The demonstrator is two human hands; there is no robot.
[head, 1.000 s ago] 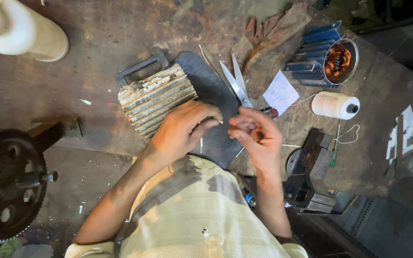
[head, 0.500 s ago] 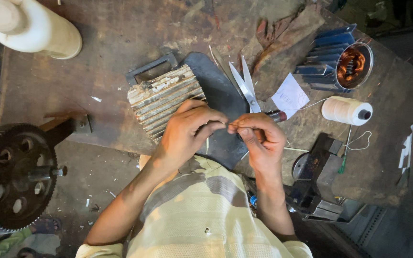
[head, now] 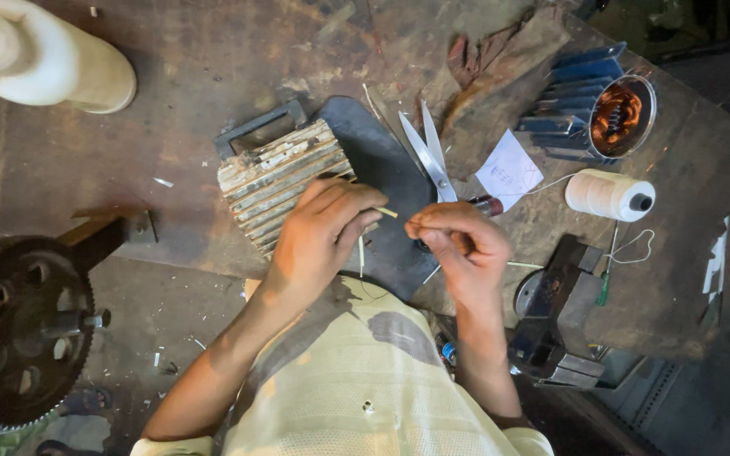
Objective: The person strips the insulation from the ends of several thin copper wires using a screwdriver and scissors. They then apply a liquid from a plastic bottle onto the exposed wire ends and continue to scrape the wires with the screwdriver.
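Left hand [head: 318,232] pinches a thin pale sliver stick [head: 386,212], its long axis pointing right toward the right hand [head: 458,245]. Right hand's fingers are closed narrowly, contents unclear. Both work over the dark flat plate [head: 382,160] at the worn wooden workbench's [head: 213,67] near edge, steel scissors [head: 428,152] just beyond.

From my seat I make out only one label-like item: a small white paper slip [head: 509,171], roughly square and lying tilted on the workbench [head: 171,127], with faint handwriting on it. It sits between the scissors [head: 429,154] and the spool of white thread [head: 608,195], just below the blue finned motor housing [head: 585,97]. I see no packages, signs or screens anywhere in view.
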